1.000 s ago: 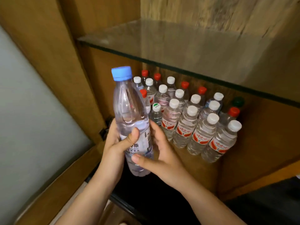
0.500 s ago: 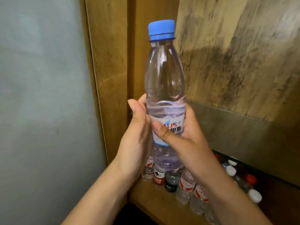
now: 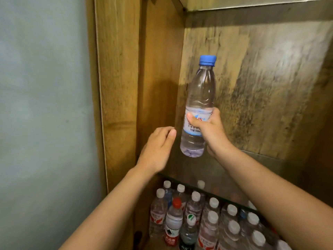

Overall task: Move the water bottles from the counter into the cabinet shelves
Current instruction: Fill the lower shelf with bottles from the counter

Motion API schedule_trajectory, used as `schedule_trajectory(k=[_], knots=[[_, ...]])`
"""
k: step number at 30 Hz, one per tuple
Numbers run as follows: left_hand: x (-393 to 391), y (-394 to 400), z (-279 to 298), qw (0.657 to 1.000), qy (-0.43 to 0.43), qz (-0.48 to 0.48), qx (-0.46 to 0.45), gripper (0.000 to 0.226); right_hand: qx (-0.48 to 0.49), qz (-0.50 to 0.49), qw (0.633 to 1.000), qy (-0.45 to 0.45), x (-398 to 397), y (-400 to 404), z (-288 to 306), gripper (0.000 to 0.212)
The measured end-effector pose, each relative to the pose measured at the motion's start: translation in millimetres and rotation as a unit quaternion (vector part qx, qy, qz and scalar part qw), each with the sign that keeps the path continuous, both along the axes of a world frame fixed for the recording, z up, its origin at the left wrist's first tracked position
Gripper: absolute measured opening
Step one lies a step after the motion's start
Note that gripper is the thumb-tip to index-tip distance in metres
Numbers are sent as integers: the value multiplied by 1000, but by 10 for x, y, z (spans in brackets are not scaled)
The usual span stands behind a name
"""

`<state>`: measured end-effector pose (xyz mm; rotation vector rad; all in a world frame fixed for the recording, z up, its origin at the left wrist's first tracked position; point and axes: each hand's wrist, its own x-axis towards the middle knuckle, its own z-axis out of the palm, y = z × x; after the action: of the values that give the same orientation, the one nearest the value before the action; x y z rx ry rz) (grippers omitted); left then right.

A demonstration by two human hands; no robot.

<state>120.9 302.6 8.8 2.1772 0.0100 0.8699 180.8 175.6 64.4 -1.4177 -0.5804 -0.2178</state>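
A clear water bottle (image 3: pixel 199 98) with a blue cap and a blue-and-white label hangs upright in the upper cabinet compartment, above the glass shelf (image 3: pixel 255 179). My right hand (image 3: pixel 210 130) grips it around the label. My left hand (image 3: pixel 155 150) floats just left of the bottle, fingers loosely curled, holding nothing and not touching it. Below the glass shelf stand several small bottles (image 3: pixel 201 219) with white and red caps, packed close together.
The wooden cabinet side panel (image 3: pixel 119 87) rises at the left, with a pale wall (image 3: pixel 45 105) beyond it. The mottled back panel (image 3: pixel 261 83) closes the compartment behind the bottle. A metal ceiling strip (image 3: pixel 252 2) caps it.
My left hand has let go of the bottle and drawn away to the left. My right hand alone has carried the bottle further into the upper compartment, and the view has tilted up.
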Motion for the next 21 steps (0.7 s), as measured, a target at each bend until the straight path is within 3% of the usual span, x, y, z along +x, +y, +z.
schedule_trajectory(k=[5, 10, 13, 21], knots=[[261, 38, -22, 986, 112, 110, 62, 55, -31, -74, 997, -13, 415, 300, 147, 47], [373, 23, -226, 943, 231, 70, 231, 56, -90, -145, 985, -20, 814, 534, 115, 62], [438, 35, -231, 922, 249, 71, 287, 48, -89, -134, 987, 0, 981, 673, 55, 62], [457, 58, -237, 926, 239, 65, 285, 44, -108, -168, 979, 31, 1326, 968, -41, 64]])
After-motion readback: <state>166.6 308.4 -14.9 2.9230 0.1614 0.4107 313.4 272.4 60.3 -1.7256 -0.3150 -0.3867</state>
